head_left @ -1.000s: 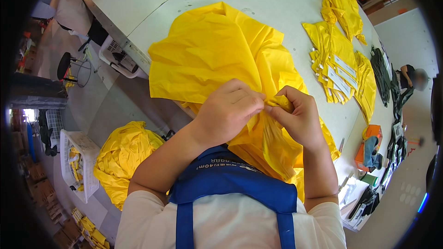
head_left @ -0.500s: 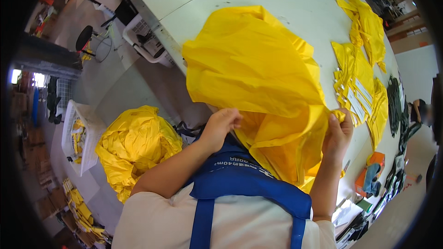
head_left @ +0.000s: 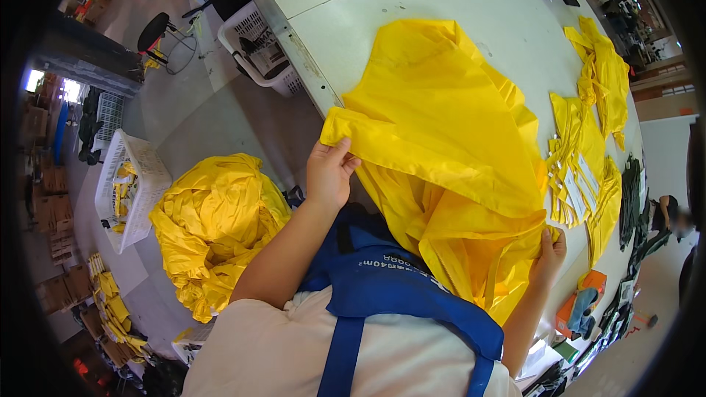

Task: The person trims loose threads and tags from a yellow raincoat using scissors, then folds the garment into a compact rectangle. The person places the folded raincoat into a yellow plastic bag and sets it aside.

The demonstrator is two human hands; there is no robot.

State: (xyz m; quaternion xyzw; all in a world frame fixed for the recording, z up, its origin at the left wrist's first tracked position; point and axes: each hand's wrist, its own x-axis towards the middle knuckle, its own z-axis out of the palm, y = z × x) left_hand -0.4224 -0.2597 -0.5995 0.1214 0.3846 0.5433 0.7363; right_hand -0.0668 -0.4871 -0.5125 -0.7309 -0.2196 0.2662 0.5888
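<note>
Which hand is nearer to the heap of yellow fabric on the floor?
Left. The left hand grips the spread yellow garment just right of the floor heap; the right hand holds the garment's far edge, well across from it.

Thin yellow cloth sheet (head_left: 448, 140), slick and faintly glossy, creased into soft folds, pinched at its edges by left hand (head_left: 329, 174) and right hand (head_left: 548, 254). Same shiny yellow fabric heaped in a crumpled pile (head_left: 213, 224) on the floor. Smooth, matt, pale grey worktop (head_left: 382, 7). White plastic lattice baskets (head_left: 129, 184). Matt blue woven apron straps (head_left: 382, 301) over plain cream cloth.
</note>
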